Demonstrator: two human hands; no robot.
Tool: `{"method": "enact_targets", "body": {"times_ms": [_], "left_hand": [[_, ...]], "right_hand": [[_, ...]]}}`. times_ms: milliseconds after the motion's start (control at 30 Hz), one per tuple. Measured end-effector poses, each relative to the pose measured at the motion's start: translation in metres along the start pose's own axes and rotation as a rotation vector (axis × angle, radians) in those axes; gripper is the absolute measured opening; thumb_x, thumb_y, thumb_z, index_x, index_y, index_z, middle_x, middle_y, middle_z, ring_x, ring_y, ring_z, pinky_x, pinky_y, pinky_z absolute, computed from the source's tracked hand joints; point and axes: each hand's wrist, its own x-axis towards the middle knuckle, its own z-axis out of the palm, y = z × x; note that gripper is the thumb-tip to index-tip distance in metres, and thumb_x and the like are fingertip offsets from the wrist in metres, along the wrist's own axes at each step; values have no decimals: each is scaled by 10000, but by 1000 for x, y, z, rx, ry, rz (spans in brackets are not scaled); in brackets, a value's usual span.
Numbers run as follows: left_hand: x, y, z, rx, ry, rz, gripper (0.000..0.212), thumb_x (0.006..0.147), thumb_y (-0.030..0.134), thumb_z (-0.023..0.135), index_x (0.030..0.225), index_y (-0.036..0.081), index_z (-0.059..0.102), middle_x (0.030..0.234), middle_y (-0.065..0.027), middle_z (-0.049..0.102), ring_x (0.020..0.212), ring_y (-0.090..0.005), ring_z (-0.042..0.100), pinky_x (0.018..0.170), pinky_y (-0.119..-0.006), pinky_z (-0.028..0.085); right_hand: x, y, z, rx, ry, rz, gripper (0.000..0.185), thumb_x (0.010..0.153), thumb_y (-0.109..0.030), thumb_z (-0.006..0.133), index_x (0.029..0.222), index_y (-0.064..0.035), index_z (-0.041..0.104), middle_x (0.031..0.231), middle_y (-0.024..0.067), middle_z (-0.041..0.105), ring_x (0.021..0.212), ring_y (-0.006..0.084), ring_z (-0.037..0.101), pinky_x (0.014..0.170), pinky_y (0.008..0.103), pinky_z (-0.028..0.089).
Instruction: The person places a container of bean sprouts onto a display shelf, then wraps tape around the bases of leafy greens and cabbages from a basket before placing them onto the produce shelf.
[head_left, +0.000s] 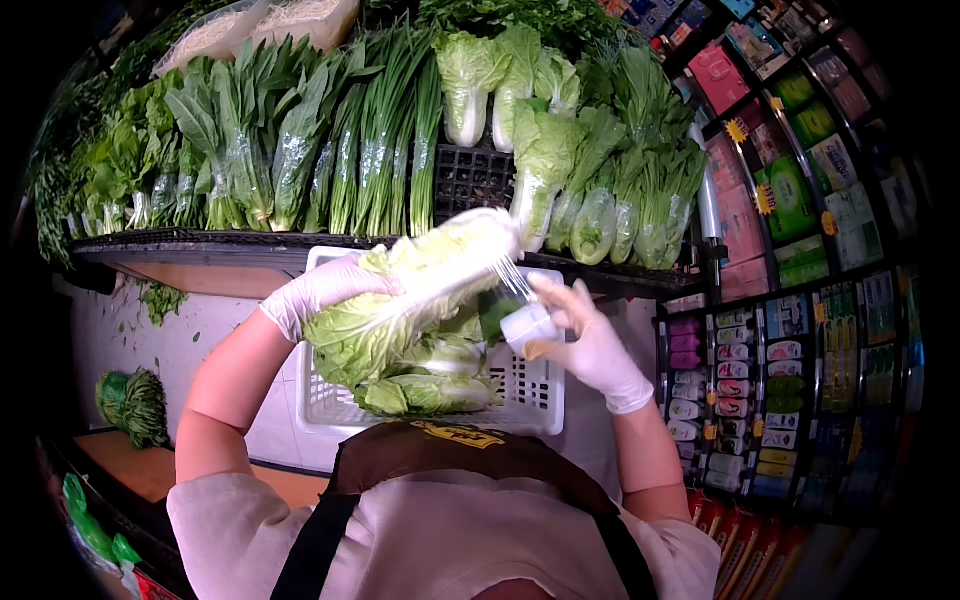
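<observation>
My left hand (341, 289), in a white glove, grips a napa cabbage (442, 262) around its leafy middle. The cabbage is tilted, its pale stem end up to the right, above a white plastic basket (304, 405). Clear film (514, 277) stretches from that stem end to a small whitish roll (527, 328). My gloved right hand (581, 337) holds this roll between thumb and fingers, slightly blurred. More napa cabbages (435, 394) lie in the basket below, partly hidden by the held one.
Ahead is a vegetable shelf with wrapped napa cabbages (541, 176), green chives (382, 142) and leafy greens (244, 150). Packaged-goods shelves (784, 202) rise at the right. A bundle of greens (133, 405) and loose leaves (161, 300) lie on the floor at left.
</observation>
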Motion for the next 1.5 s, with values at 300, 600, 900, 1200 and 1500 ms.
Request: {"method": "enact_targets", "body": {"times_ms": [300, 600, 900, 1200, 1500], "left_hand": [[9, 15, 72, 976, -336, -145, 445, 743, 186, 765, 1119, 7, 608, 1086, -63, 643, 907, -132, 608, 832, -283, 496], [-1, 10, 10, -291, -34, 62, 553, 815, 117, 652, 1287, -54, 420, 1160, -193, 587, 1003, -283, 627, 864, -402, 531], [27, -18, 22, -185, -129, 33, 670, 794, 159, 687, 1362, 9, 366, 1296, -152, 508, 1151, -225, 534, 974, -357, 441], [37, -12, 43, 304, -6, 384, 796, 738, 318, 761, 1338, -21, 363, 1223, -107, 542, 1113, -180, 527, 974, -329, 410], [36, -42, 2, -580, -194, 172, 822, 641, 247, 760, 1328, -22, 397, 1236, -189, 542, 1093, -287, 567, 983, -417, 445]], "right_hand": [[100, 63, -41, 216, -422, 209, 569, 771, -78, 675, 1288, 39, 468, 1201, 160, 580, 1025, 157, 598, 924, 288, 477], [36, 47, 15, -83, -128, -1, 805, 746, -183, 684, 1423, -39, 274, 1076, 92, 655, 1128, 184, 551, 1120, 447, 20], [68, 57, 26, 128, 73, -229, 449, 808, -34, 666, 1228, -17, 507, 1156, 42, 593, 1036, 160, 564, 921, 309, 450], [68, 37, 26, -427, 62, -88, 623, 751, -200, 678, 1283, 47, 467, 1119, 170, 634, 1041, 188, 595, 1108, 370, 205], [63, -12, -50, -107, -482, 244, 710, 687, -231, 716, 1320, -18, 474, 1142, 96, 618, 1023, 200, 580, 1002, 309, 373]]}}
